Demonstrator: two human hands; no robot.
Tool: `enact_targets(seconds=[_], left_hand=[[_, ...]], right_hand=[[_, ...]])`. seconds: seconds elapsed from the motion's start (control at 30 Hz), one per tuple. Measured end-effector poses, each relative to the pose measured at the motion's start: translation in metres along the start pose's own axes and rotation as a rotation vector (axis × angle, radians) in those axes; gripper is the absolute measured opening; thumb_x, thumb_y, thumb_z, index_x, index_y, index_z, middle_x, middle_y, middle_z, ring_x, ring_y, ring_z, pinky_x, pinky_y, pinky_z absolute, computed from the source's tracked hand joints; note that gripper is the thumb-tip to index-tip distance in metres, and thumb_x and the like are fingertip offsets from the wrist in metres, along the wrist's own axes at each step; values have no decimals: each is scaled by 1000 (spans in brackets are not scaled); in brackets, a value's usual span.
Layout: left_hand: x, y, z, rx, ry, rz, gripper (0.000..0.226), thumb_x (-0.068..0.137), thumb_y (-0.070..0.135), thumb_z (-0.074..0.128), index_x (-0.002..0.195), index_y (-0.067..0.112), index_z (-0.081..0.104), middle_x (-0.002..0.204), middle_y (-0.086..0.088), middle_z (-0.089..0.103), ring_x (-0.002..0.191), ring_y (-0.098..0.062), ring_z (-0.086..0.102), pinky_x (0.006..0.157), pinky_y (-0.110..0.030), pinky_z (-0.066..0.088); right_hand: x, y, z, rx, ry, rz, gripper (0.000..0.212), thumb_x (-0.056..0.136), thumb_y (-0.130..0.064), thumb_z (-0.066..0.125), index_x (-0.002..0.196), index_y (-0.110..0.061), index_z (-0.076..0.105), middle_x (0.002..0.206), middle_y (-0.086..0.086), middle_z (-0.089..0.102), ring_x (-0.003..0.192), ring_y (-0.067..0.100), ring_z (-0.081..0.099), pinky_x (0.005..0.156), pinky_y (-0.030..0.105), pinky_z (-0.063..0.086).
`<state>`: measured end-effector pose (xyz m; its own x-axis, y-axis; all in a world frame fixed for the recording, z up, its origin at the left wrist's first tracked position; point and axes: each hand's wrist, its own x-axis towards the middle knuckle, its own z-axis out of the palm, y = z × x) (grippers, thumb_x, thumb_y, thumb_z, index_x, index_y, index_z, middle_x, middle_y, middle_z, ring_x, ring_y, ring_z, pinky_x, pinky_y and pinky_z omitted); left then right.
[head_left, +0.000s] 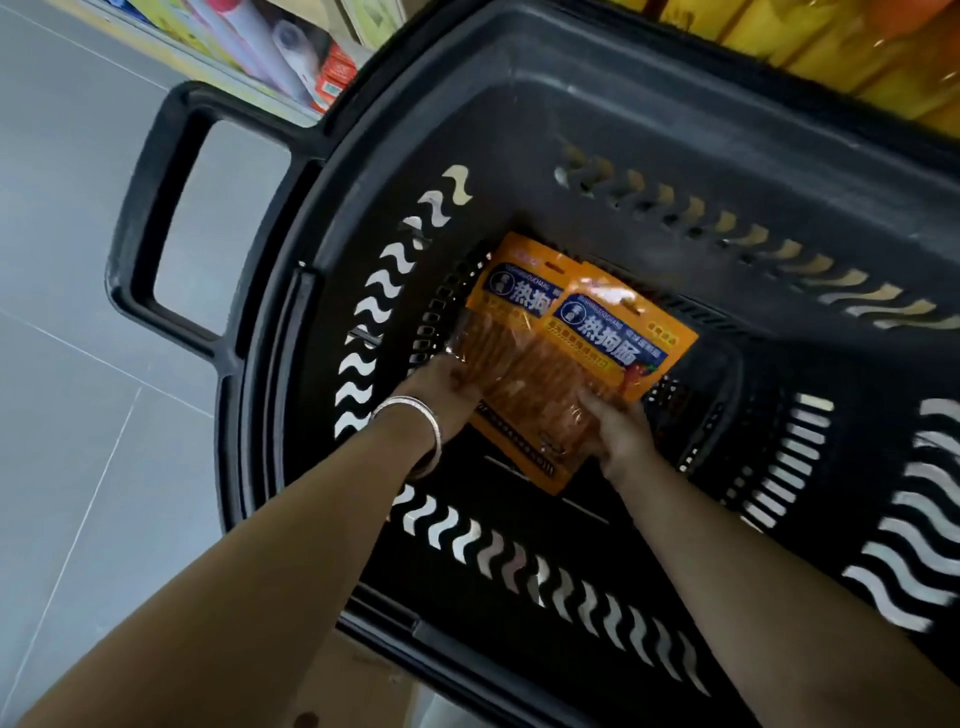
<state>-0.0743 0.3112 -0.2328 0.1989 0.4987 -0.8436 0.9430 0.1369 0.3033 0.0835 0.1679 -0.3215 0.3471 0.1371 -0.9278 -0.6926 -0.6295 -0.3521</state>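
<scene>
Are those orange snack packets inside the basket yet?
Inside: the orange packets sit down within the basket, gripped by the left hand and right hand.

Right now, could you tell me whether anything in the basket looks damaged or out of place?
Nothing stands out. The two orange packets overlap in the basket, intact, nothing spilled; the left hand and right hand hold their lower ends.

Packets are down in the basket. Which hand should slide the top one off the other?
Right, I'd say: the right hand grips the top packet at its lower corner, nearest the bare basket floor. The left hand holds the lower packet at its edge.
</scene>
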Motion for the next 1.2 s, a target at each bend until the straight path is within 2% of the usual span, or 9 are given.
enact_targets(seconds=[0.17,0.3,0.43,0.57,0.77,0.93,1.07,1.13,1.2], left_hand=[[3,-2,-1,-119,-13,-42,51,79,51,64,121,23,54,104,2,62,91,-19,57,78,-26,41],[8,-5,-1,-124,-14,-45,46,82,38,66,122,20,53,111,-1,63,101,-22,59,84,-30,44],[6,-11,-9,-163,150,-69,48,86,36,62,126,15,46,114,-9,61,103,-29,57,83,-32,42],[8,-15,-6,-84,152,-132,48,91,36,55,130,14,39,120,-12,57,110,-33,54,89,-38,42],[12,-16,-4,-5,152,-166,49,95,32,49,135,10,33,128,-15,52,116,-35,50,94,-41,40],[13,-14,-3,-2,142,-162,49,94,33,49,135,10,33,129,-15,51,117,-35,50,92,-40,40],[3,-12,-6,-55,149,-166,50,93,35,50,134,12,33,124,-14,53,114,-35,51,92,-42,41],[-7,-8,-9,-110,141,-162,50,91,38,52,132,15,35,119,-12,56,109,-34,53,92,-42,43],[-24,1,-12,-182,144,-124,47,90,37,54,131,19,39,114,-9,58,104,-30,55,88,-38,44]], right_hand=[[-27,-11,-10,-22,-473,35,42,70,-19,76,110,-26,68,111,3,71,102,22,68,85,41,55],[-29,-20,10,-203,-539,116,59,62,-45,78,116,-29,60,115,-1,69,104,17,66,85,36,52],[-5,-24,24,-114,-222,15,43,90,-40,59,126,-17,53,125,6,62,105,16,61,86,30,50],[23,-22,30,-230,74,-39,46,91,-33,61,130,-11,49,128,10,58,114,27,56,100,41,44],[35,-26,62,-213,70,-76,19,87,-39,66,94,-22,61,88,-5,60,80,13,53,73,25,40],[33,-27,56,-199,141,-112,16,89,-35,63,93,-23,55,90,-2,60,78,14,56,75,25,41],[9,-25,21,-173,258,-178,14,88,-23,65,97,-15,57,95,13,67,73,23,65,74,41,56],[-11,-30,-3,-67,243,-155,13,86,-17,67,92,-17,55,89,7,64,64,16,65,60,35,57],[-35,-36,-24,3,179,-158,21,85,-9,68,99,-18,55,95,3,63,76,14,63,70,32,53]])
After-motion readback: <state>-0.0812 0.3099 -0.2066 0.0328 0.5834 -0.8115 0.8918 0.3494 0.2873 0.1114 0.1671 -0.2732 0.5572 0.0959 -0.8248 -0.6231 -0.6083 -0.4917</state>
